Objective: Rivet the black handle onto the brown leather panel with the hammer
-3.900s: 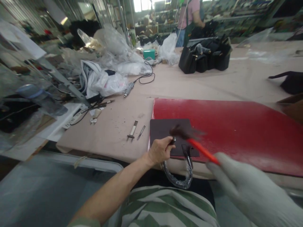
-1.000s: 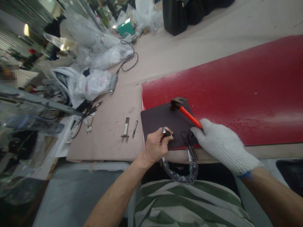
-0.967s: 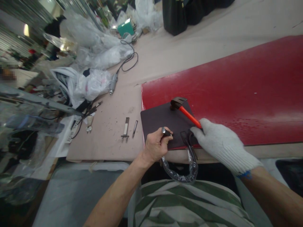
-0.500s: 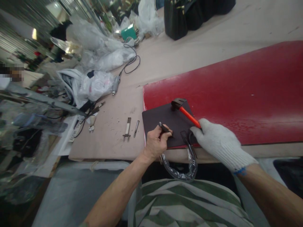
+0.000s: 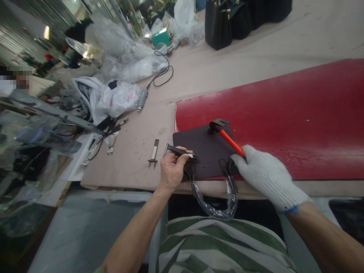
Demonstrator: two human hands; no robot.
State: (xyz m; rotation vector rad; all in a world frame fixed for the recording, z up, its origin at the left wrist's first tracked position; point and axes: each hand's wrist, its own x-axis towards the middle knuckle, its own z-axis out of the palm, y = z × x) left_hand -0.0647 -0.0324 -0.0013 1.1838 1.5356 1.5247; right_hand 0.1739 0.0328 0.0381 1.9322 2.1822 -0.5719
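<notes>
Red board (image 5: 270, 113) lies on the pale-covered worktable (image 5: 122, 163) in the head view, with a dark leather panel (image 5: 199, 151) on it near the board's edge, probably because that gives a firm, smooth surface. The panel's looped handle (image 5: 213, 206), wrapped in clear plastic, hangs past the table's edge, which seems to keep it out from under the working area. The bare left hand (image 5: 172, 169) is closed in a pinch, thumb over fingers, on a slim metal tool (image 5: 179, 151), which lies crosswise just over the panel's corner. The gloved right hand (image 5: 264, 174) is curled around the end of an orange-handled hammer (image 5: 231, 142), though the knit fingers hide how tight the hold is. The hammer's dark head rests on the panel's far edge, the handle slanting back to the glove. A small forked tool (image 5: 153, 153) lies on the table just left of the board, within easy reach. Farther off are a corded rotary tool (image 5: 141, 102), plastic bags (image 5: 113, 102) and black handbags (image 5: 224, 26).
</notes>
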